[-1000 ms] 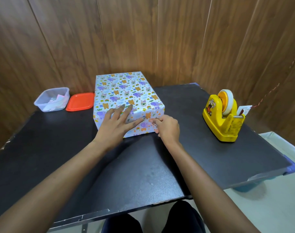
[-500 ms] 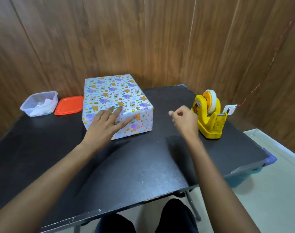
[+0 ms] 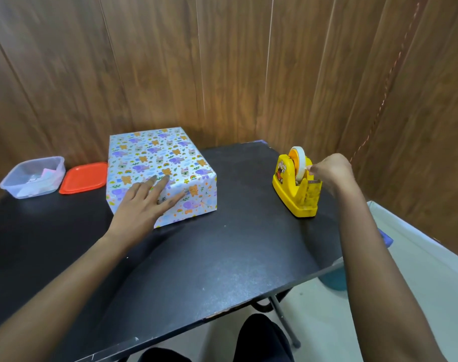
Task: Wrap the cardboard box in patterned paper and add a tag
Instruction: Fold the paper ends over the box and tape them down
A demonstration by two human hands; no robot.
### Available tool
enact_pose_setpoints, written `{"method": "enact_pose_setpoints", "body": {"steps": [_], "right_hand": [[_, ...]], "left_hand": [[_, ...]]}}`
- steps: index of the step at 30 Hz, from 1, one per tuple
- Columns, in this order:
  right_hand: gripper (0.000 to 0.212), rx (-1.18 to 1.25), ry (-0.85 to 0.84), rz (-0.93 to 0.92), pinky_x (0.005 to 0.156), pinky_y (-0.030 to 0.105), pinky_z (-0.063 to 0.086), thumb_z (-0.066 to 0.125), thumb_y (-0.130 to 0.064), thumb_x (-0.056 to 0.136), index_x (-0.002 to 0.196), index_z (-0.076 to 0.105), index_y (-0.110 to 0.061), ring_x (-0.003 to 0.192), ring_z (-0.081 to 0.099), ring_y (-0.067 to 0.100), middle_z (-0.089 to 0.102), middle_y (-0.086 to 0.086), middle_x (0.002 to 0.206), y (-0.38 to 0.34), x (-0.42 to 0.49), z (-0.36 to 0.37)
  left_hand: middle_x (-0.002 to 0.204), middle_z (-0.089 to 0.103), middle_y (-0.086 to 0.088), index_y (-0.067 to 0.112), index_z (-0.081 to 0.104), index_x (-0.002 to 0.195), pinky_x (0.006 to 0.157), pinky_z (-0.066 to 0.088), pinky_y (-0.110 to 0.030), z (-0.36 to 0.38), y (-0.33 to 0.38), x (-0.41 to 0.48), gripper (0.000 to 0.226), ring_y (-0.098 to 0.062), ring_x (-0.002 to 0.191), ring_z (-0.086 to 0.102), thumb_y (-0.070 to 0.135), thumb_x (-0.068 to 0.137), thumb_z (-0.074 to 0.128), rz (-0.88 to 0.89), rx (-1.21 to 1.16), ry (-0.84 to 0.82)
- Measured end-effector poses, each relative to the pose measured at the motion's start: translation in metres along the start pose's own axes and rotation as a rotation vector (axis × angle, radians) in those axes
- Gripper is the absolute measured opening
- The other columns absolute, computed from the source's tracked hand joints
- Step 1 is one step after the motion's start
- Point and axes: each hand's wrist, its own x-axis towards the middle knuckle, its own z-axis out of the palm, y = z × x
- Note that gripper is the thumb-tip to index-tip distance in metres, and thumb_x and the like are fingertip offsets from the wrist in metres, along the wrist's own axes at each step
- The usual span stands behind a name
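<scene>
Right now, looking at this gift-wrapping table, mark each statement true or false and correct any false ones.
1. The left hand rests with straight fingers on the wrapped box. True.
2. The orange lid covers the clear container. False: the orange lid lies on the black table beside the clear container.
3. The right hand pinches tape at the yellow tape dispenser. True.
4. The dispenser stands left of the box. False: it stands to the box's right.
</scene>
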Motion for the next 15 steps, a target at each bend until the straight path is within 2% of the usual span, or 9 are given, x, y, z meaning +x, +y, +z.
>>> {"method": "enact_pose_setpoints", "body": {"steps": [2,4,6,8,10,11,15], "right_hand": [[0.020,0.155,-0.014,0.045,0.080,0.037,0.048,0.069,-0.016,0.083,0.088,0.058,0.001,0.095,0.054,0.025,0.056,0.013,0.094,0.012,-0.006,0.000],[0.020,0.296,-0.093,0.132,0.072,0.034,0.047,0.067,-0.013,0.083,0.077,0.050,-0.005,0.092,0.052,0.024,0.053,0.011,0.090,0.027,-0.010,0.007],[0.010,0.390,-0.124,0.208,0.074,0.033,0.042,0.064,-0.015,0.086,0.086,0.059,-0.006,0.091,0.054,0.024,0.056,0.010,0.094,0.037,-0.015,0.013],[0.013,0.476,-0.130,0.248,0.079,0.035,0.042,0.058,-0.012,0.089,0.097,0.064,-0.003,0.091,0.052,0.021,0.057,0.009,0.097,0.039,-0.017,0.016],[0.008,0.534,-0.135,0.253,0.076,0.036,0.046,0.057,-0.010,0.090,0.084,0.062,-0.007,0.092,0.051,0.021,0.056,0.010,0.095,0.039,-0.019,0.016],[0.013,0.568,-0.134,0.251,0.073,0.035,0.046,0.057,-0.011,0.091,0.077,0.057,-0.011,0.091,0.051,0.021,0.056,0.009,0.091,0.040,-0.020,0.017],[0.015,0.720,-0.113,0.252,0.059,0.030,0.048,0.056,-0.016,0.093,0.079,0.057,-0.012,0.075,0.056,0.015,0.057,0.003,0.074,0.048,-0.027,0.027]], "left_hand": [[0.136,0.048,-0.021,0.030,0.033,0.140,0.088,0.037,-0.049,0.001,0.000,0.000,0.099,-0.045,0.112,0.052,-0.004,0.059,0.079,0.005,0.006,0.008],[0.136,0.047,-0.021,0.030,0.034,0.140,0.087,0.038,-0.050,0.002,0.001,0.000,0.099,-0.045,0.113,0.051,-0.004,0.059,0.079,0.000,0.004,0.011],[0.136,0.047,-0.021,0.030,0.034,0.140,0.087,0.038,-0.050,0.002,0.001,-0.001,0.099,-0.045,0.113,0.051,-0.004,0.058,0.079,-0.001,0.001,0.026],[0.136,0.047,-0.021,0.029,0.034,0.140,0.087,0.038,-0.050,0.002,0.001,-0.001,0.099,-0.045,0.114,0.051,-0.004,0.059,0.079,-0.002,-0.007,0.038],[0.136,0.047,-0.021,0.030,0.030,0.141,0.088,0.038,-0.051,0.004,0.001,-0.001,0.100,-0.045,0.115,0.050,-0.004,0.061,0.078,-0.004,-0.011,0.053],[0.137,0.047,-0.021,0.030,0.028,0.142,0.088,0.038,-0.051,0.004,0.001,-0.001,0.100,-0.045,0.115,0.050,-0.005,0.062,0.077,-0.005,-0.011,0.063],[0.138,0.046,-0.021,0.030,0.029,0.142,0.088,0.038,-0.052,0.007,0.000,-0.002,0.099,-0.046,0.115,0.050,-0.006,0.063,0.076,-0.005,-0.013,0.072]]}}
